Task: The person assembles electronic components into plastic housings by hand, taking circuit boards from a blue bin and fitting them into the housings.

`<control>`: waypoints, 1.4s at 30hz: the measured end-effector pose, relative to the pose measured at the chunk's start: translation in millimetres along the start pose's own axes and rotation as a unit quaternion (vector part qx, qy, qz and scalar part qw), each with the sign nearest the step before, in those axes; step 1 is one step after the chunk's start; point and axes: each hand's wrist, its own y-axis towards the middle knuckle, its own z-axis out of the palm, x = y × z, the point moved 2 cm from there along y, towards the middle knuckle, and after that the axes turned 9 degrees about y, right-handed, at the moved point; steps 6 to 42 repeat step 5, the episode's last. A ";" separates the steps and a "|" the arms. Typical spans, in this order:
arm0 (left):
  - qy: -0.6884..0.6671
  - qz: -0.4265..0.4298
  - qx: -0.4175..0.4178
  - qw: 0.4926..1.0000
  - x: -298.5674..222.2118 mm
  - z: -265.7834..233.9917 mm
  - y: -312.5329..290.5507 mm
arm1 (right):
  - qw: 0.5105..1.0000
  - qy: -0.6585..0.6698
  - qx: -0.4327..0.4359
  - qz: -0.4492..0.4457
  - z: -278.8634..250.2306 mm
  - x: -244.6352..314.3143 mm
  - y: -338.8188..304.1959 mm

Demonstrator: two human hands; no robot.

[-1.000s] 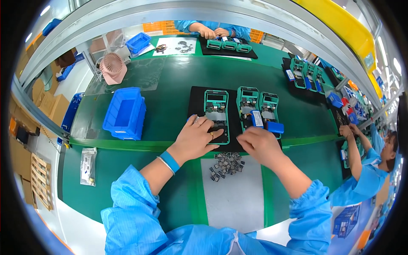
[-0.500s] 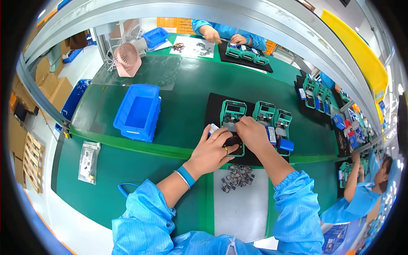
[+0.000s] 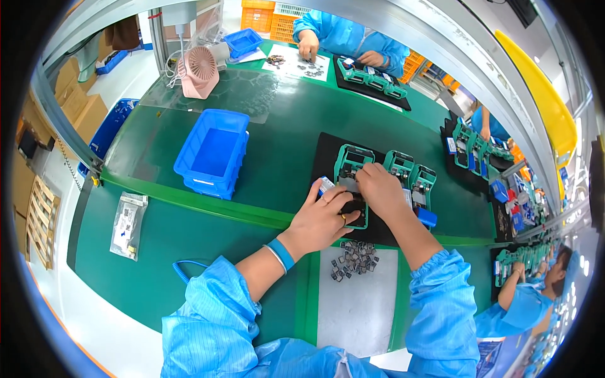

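A green-framed electronic device housing lies on a black mat in front of me, its inner parts exposed. My left hand steadies its lower left part, fingers curled over it, beside a blue-and-white block. My right hand reaches into the middle of the housing with fingertips pinched together; whatever is between them is hidden. To the right on the mat are two similar housings, a nearer one and one partly behind my hand. Small metal-and-black parts lie heaped just below the mat.
The heap sits on a grey sheet. Stacked blue bins, a pink fan and a plastic bag of parts stand or lie leftward. Co-workers in blue handle similar housings across the table and at the right. A metal frame arches overhead.
The view has shifted slightly. My hands stay on the same housing, the right fingertips still inside it. Across the table, a co-worker's hand has gone from the housings to the small parts on the white sheet.
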 end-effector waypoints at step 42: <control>-0.013 0.000 0.028 1.000 -1.2 1.4 4.5 | 0.997 -0.031 0.046 0.052 0.1 -0.7 4.5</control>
